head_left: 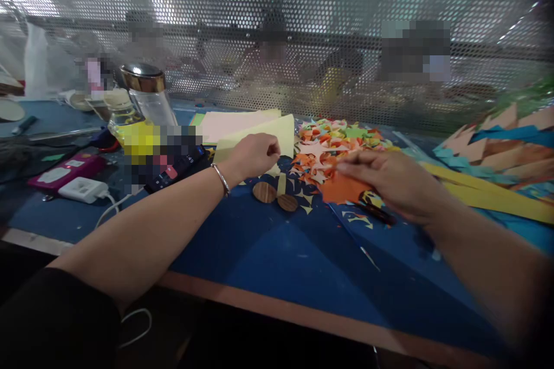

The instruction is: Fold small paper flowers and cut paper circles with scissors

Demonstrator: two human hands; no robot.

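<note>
My left hand (pixel 257 154), with a bangle at the wrist, is closed beside pale yellow paper sheets (pixel 277 131); whatever its curled fingers may hold is hidden. My right hand (pixel 381 176) pinches an orange piece of paper (pixel 344 189) at the front of a heap of colourful paper cutouts (pixel 318 150). Between the hands lie two wood-grained ovals (pixel 264 192) and a pale paper strip (pixel 281 184). Below the right hand are a dark-handled tool (pixel 377 213), its kind unclear, and a thin blue stick (pixel 357 239). Small paper scraps (pixel 307 209) are scattered nearby.
A phone (pixel 177 167), a yellow-liquid bottle (pixel 130 124) and a lidded clear flask (pixel 151 98) stand or lie left. Further left is a magenta power strip (pixel 69 170) with a white charger (pixel 84 190). Folded paper shapes (pixel 497 150) lie right. A perforated screen (pixel 315 17) rises behind.
</note>
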